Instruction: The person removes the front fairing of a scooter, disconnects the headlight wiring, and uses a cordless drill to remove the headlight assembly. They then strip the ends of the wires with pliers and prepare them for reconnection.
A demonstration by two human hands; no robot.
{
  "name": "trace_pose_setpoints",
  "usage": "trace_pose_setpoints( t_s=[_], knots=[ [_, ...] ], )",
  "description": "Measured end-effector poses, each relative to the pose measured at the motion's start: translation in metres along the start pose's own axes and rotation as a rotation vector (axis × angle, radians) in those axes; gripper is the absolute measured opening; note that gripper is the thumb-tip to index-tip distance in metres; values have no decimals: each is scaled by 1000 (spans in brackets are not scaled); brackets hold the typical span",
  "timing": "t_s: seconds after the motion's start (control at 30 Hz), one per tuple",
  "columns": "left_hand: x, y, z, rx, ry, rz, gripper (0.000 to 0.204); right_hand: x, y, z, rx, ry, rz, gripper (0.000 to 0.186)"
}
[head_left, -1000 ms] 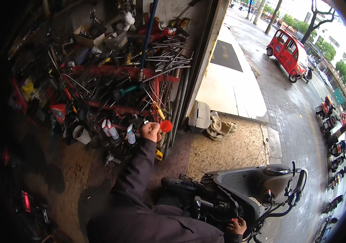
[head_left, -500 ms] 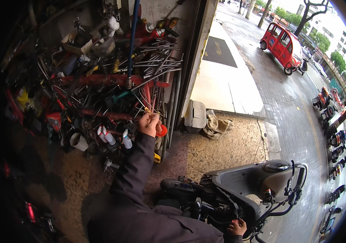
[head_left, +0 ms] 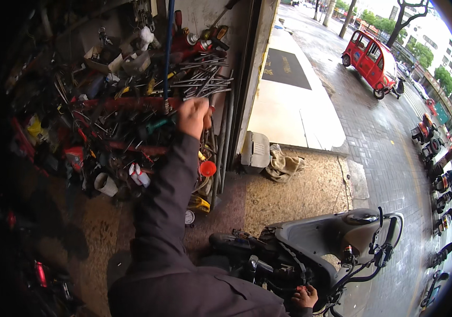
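Observation:
My left hand is stretched out over the tool rack, its fingers curled closed beside a pile of thin metal rods. Motion blurs it, and what its fingers hold, if anything, is hidden. My right hand is low at the right, by the opened body of a grey scooter. Its fingers close on a small red piece whose kind I cannot make out. A red round funnel-like thing hangs below my left wrist.
Red rack bars hold crowded tools. A blue upright hose or rod passes near my left hand. A grey box and a crumpled cloth lie by the doorway. A red three-wheeler is parked outside.
My left hand has moved up along the rack, from near the red round thing to the metal rods. My right hand has shifted slightly left and stays at the scooter.

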State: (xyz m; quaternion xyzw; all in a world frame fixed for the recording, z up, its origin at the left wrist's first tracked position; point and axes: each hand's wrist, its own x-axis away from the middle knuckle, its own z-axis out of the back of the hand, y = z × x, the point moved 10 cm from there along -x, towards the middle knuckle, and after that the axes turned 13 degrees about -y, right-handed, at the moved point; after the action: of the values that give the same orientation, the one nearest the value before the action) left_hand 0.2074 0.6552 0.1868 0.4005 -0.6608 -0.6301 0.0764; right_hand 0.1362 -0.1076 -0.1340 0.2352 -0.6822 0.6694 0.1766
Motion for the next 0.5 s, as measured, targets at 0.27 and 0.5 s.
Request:
trace_pose_setpoints(
  t_s=[0.27,0.5],
  knots=[
    [-207,32,-37,-1172,-98,-140,24,5,8,1,-72,130,-54,42],
    [-300,-9,-22,-1441,-140,-143,24,25,-6,-14,-40,302,-66,40]
  ],
)
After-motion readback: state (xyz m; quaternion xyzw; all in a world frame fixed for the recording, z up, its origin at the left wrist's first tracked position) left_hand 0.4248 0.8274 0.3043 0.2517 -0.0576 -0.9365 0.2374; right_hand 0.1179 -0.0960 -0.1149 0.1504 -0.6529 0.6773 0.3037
